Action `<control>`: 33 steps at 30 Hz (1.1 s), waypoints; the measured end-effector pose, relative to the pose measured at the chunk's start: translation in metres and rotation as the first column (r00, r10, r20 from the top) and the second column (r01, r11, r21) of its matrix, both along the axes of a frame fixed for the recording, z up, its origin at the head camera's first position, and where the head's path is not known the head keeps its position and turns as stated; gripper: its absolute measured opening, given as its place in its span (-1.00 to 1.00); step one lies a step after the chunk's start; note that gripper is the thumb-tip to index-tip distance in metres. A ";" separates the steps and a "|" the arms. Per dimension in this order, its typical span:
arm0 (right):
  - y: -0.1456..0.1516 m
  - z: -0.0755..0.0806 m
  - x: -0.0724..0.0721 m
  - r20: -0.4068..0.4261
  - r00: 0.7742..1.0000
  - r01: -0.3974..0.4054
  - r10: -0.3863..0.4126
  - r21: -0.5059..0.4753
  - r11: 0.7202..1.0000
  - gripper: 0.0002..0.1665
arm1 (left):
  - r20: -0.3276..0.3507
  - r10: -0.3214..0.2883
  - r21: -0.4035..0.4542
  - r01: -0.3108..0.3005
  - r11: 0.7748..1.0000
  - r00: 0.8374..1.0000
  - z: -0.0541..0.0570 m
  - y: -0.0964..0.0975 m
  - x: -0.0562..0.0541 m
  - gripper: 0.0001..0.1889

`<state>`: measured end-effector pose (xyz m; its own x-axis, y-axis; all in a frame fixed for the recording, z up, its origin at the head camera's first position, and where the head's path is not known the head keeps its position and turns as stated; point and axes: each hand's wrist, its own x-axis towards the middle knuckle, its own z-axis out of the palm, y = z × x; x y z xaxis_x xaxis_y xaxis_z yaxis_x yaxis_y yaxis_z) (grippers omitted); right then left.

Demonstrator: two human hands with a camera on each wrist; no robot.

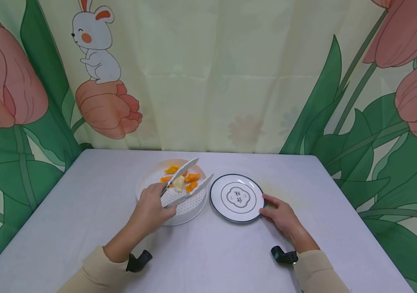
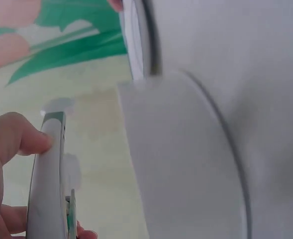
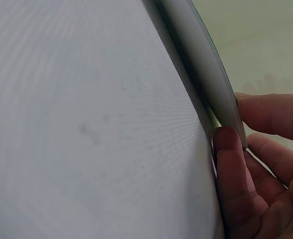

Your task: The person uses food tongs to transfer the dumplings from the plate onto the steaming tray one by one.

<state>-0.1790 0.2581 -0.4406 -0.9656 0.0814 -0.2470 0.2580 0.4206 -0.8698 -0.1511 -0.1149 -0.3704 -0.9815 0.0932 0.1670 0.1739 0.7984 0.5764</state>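
Note:
My left hand [image 1: 154,206] grips a pair of tongs [image 1: 186,165] over a round white perforated steamer tray [image 1: 153,209]. The two arms of the tongs stand spread apart, above orange chunks [image 1: 192,177], a yellow piece [image 1: 171,169] and a pale piece [image 1: 178,183] of food. In the left wrist view the thumb lies along the handle of the tongs [image 2: 47,184]. To the right, my right hand [image 1: 282,215] pinches the edge of a white plate [image 1: 218,198] with a dark blue rim. The right wrist view has the thumb on the plate's upper side and fingers [image 3: 233,174] beneath it.
Both dishes sit side by side on a table with a white cloth [image 1: 212,256]. A curtain [image 1: 208,81] printed with tulips and a rabbit hangs behind the table's far edge. Dark straps with camera mounts [image 1: 138,261] are on both wrists.

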 end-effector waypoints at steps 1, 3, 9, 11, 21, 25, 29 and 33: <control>0.000 0.000 0.000 0.001 1.000 -0.002 0.002 0.003 1.000 -0.25 | 0.004 -0.010 0.007 0.010 1.000 1.000 -0.001 0.003 0.003 -0.30; 0.000 0.001 0.000 0.001 1.000 -0.005 0.005 0.005 1.000 -0.24 | 0.016 -0.028 0.010 0.028 1.000 0.999 -0.002 0.010 0.009 -0.31; 0.001 0.003 0.000 0.008 1.000 -0.007 0.006 0.013 1.000 -0.23 | 0.035 -0.099 -0.007 0.099 0.995 0.995 -0.013 0.036 0.025 -0.30; 0.001 0.003 0.000 0.010 1.000 -0.009 0.009 0.014 1.000 -0.23 | 0.032 -0.123 -0.018 0.123 0.992 0.992 -0.019 0.044 0.029 -0.30; 0.001 0.002 0.000 0.019 1.000 -0.008 0.008 0.008 1.000 -0.23 | -0.003 -0.158 -0.083 0.157 0.984 0.987 -0.041 0.066 0.038 -0.38; 0.001 0.001 -0.001 0.026 1.000 -0.007 0.007 0.006 1.000 -0.23 | 0.013 -0.139 -0.092 0.140 0.986 0.990 -0.043 0.068 0.038 -0.39; 0.002 0.002 -0.001 0.031 1.000 -0.006 0.006 0.011 1.000 -0.22 | 0.042 -0.115 -0.099 0.119 0.988 0.992 -0.045 0.069 0.038 -0.37; 0.001 0.002 -0.001 0.032 0.999 -0.005 0.005 0.011 1.000 -0.23 | 0.037 -0.116 -0.129 0.120 0.984 0.993 -0.047 0.070 0.039 -0.35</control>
<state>-0.1800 0.2593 -0.4383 -0.9577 0.0796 -0.2764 0.2830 0.4320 -0.8563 -0.1121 -0.0451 -0.4170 -0.9666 0.2281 0.1168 0.2561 0.8421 0.4747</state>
